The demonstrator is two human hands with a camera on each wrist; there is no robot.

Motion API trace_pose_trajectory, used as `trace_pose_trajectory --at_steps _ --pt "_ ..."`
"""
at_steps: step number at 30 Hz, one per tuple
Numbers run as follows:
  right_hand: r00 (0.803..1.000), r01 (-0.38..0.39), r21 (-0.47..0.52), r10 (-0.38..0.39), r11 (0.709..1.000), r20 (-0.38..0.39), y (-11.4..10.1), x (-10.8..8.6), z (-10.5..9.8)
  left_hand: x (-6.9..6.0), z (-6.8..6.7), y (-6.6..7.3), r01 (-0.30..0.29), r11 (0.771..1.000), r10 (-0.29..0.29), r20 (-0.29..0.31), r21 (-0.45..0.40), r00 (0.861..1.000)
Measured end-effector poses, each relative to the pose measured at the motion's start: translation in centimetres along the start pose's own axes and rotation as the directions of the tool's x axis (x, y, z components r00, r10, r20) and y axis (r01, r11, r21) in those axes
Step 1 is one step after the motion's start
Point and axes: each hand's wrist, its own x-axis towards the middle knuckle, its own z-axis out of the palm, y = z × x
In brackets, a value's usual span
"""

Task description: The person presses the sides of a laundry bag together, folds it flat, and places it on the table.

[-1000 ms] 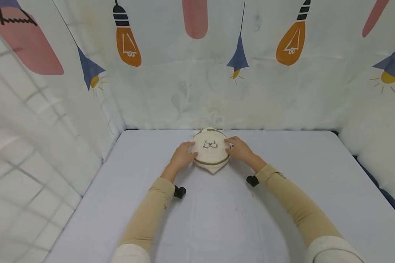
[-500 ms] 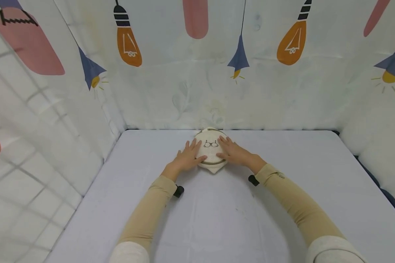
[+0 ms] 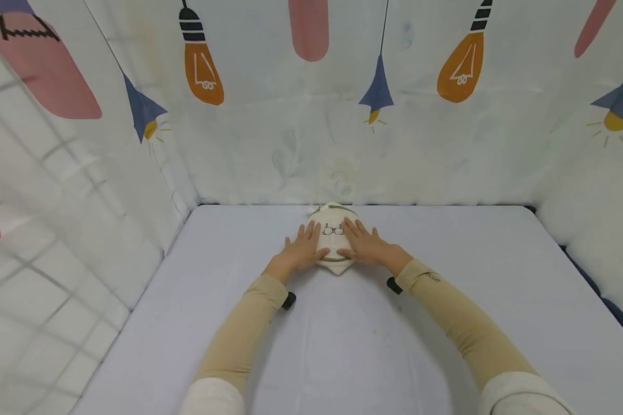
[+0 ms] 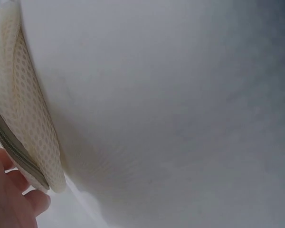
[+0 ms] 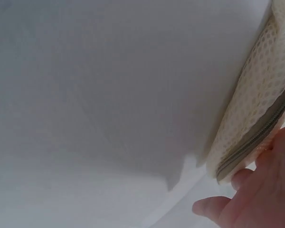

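On the head view I had the cream bag (image 3: 332, 248) sitting on the white table (image 3: 342, 346), about midway along its far edge. Its round top faced up, bearing a small drawing of glasses (image 3: 334, 230), and a pointed corner stuck out toward the person. The left hand (image 3: 302, 246) rested on the bag's left side, fingers nearly straight and the thumb spread away from them, touching rather than gripping. The right hand (image 3: 366, 245) lay on the other side much the same way, fingers extended beside the glasses, with nothing grasped. Tan sleeves (image 3: 241, 340) covered the forearms. Beyond the table I saw a pale wall (image 3: 239, 155) printed with orange bulbs (image 3: 203, 72).

My left wrist view gave me the bag's mesh side at the left edge, a dark zipper (image 4: 12, 147) slanting down it. The left hand's fingers showed beside its lower end, cut off by the frame; I couldn't tell how hard they pressed.

On the right wrist view the bag leaned into the right edge. The right hand was against its zipper side, with one digit stretched out clear of the mesh.
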Motion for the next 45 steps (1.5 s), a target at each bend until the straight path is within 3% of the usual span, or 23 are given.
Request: trace_pose_trajectory --at_steps 11,23,32,37,45 --pt "0.996 -0.063 -0.028 0.065 0.998 0.068 -0.5 0.3 0.2 0.1 0.3 0.5 0.045 0.995 -0.046 0.009 0.083 0.999" --pt "0.992 -0.058 -0.042 0.062 0.997 0.111 -0.5 0.3 -0.2 0.0 0.0 0.9 0.057 0.995 -0.060 0.036 0.087 0.998" --pt "0.998 0.055 -0.119 -0.054 0.991 0.006 -0.5 0.5 -0.9 0.6 -0.7 0.7 0.045 0.995 -0.048 0.032 0.092 0.998" --pt "0.993 0.119 -0.134 -0.117 0.984 0.018 -0.3 1.2 -1.4 1.0 -1.0 0.6 0.005 0.994 -0.009 0.032 0.107 0.999" --pt "0.991 0.122 -0.125 -0.115 0.985 0.063 -0.3 2.7 -2.1 1.4 -1.2 0.2 -0.019 0.998 0.016 0.049 0.068 0.999"
